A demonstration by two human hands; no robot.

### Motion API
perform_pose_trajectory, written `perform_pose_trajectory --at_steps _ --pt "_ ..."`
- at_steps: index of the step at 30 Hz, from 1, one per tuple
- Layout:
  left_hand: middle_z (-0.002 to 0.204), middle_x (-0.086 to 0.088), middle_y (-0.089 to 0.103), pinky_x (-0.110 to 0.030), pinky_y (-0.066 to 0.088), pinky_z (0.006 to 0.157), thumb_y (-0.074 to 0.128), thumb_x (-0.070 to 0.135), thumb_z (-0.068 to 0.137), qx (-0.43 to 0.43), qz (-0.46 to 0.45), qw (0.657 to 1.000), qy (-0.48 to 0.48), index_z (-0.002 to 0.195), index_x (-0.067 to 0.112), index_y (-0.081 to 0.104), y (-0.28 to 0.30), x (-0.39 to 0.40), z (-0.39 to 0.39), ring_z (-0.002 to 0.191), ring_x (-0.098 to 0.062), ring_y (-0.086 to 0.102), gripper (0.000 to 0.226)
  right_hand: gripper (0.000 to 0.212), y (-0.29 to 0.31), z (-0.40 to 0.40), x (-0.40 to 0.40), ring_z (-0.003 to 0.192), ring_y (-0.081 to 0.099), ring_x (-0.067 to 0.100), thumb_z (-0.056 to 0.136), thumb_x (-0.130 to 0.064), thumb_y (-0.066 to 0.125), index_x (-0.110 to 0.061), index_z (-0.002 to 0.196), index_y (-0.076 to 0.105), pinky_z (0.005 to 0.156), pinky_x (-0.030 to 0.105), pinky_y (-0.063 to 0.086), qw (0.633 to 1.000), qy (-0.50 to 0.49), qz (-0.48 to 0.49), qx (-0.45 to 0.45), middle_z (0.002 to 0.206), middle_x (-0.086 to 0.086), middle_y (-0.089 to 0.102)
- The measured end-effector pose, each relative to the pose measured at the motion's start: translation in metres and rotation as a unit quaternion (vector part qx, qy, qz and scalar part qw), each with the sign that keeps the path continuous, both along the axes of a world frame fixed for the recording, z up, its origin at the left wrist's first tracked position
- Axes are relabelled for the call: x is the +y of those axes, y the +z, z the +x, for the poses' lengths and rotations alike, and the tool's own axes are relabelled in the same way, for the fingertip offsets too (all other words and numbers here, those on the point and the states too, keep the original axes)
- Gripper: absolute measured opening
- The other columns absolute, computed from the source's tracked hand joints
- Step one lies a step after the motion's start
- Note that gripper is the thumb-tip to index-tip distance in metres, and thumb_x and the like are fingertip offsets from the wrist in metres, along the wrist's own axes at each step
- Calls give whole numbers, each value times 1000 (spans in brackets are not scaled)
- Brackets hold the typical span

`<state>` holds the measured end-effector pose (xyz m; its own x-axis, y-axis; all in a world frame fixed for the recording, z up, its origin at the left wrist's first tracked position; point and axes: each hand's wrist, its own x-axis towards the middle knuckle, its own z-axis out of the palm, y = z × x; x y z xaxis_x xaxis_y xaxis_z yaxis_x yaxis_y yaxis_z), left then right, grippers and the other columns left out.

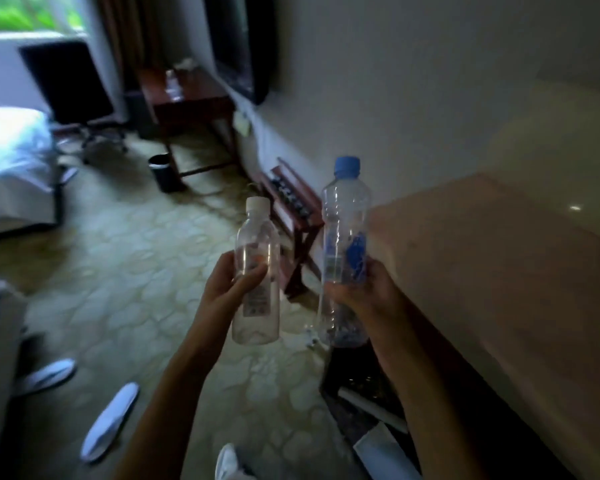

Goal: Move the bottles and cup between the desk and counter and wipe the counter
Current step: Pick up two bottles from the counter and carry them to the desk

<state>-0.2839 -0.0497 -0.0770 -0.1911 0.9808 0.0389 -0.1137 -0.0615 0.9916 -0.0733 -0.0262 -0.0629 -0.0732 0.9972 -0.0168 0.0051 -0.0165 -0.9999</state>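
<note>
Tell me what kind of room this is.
Probably a hotel room: a white-sheeted bed, a folding luggage rack against the wall, disposable white slippers on the carpet, and a wooden desk by the window.

Hotel rm: bed, luggage rack, slippers.

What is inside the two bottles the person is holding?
Both look empty. The white-capped bottle in the left hand shows only floor through it. The blue-capped bottle in the right hand is partly hidden by fingers and label.
</note>
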Motion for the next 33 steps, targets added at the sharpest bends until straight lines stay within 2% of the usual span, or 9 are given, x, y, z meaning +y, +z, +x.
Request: perform_pose_trajectory --at_steps 4,8,11,14,19,24,26,30,33 --pt "110 -9 72 -44 56 84 69 28 84 -13 -45 996 80 120 15 61 -46 13 -88 102 -28 70 40 40 -54 -92 43 63 66 3 51 -3 75 -14 88 62 58 16 53 997 52 -56 10 70 -3 72" --pt "114 -8 71 -38 58 82 68 25 88 -21 -72 989 126 124 15 59 -69 49 -181 103 -23 70 38 92 -92 -185 101 91 67 33 42 -24 81 11 121 51 64 20 56 986 104 -127 -6 110 26 66" --pt "107 -4 73 -24 57 70 65 21 87 -21 -74 983 165 118 16 61 -68 85 -253 96 -17 72 32 58 -92 -254 150 90 64 24 62 -9 82 -4 114 57 70 23 55 983 119 -138 -15 111 21 66" --pt "111 -5 72 -31 58 76 65 25 88 -24 -80 981 177 121 17 59 -64 118 -315 99 -19 71 34 32 -82 -315 196 93 65 19 81 -4 73 -24 100 56 82 35 53 977 166 -135 -12 105 3 66" --pt "103 -1 72 -33 56 73 68 31 86 -59 -109 968 217 116 22 62 -92 179 -381 94 -20 71 31 54 -110 -391 268 82 72 11 74 -38 74 -16 120 57 75 33 56 968 178 -174 -32 106 5 71" --pt "100 -5 74 -33 57 72 68 32 88 -53 -158 959 230 116 16 62 -135 269 -429 92 -24 72 33 53 -147 -457 363 77 69 17 58 -51 75 -18 98 64 73 35 54 953 189 -234 -31 88 3 72" --pt "103 -9 73 -32 57 70 69 35 85 -54 -164 956 236 119 14 62 -141 319 -457 94 -28 71 40 54 -156 -486 417 80 69 17 66 -48 77 -15 106 62 72 33 54 952 198 -233 -24 96 7 71" --pt "112 -13 70 -42 58 79 71 48 75 -55 -159 949 268 124 15 59 -121 419 -527 102 -32 70 60 5 -147 -558 534 82 67 19 91 -24 61 -23 96 62 74 34 53 953 218 -208 -26 94 8 69" --pt "115 -13 69 -45 58 84 70 46 79 -45 -136 950 278 127 16 58 -97 483 -582 102 -31 69 58 16 -128 -621 613 84 68 17 89 -30 65 -22 102 62 75 33 53 951 244 -188 -17 98 6 70"
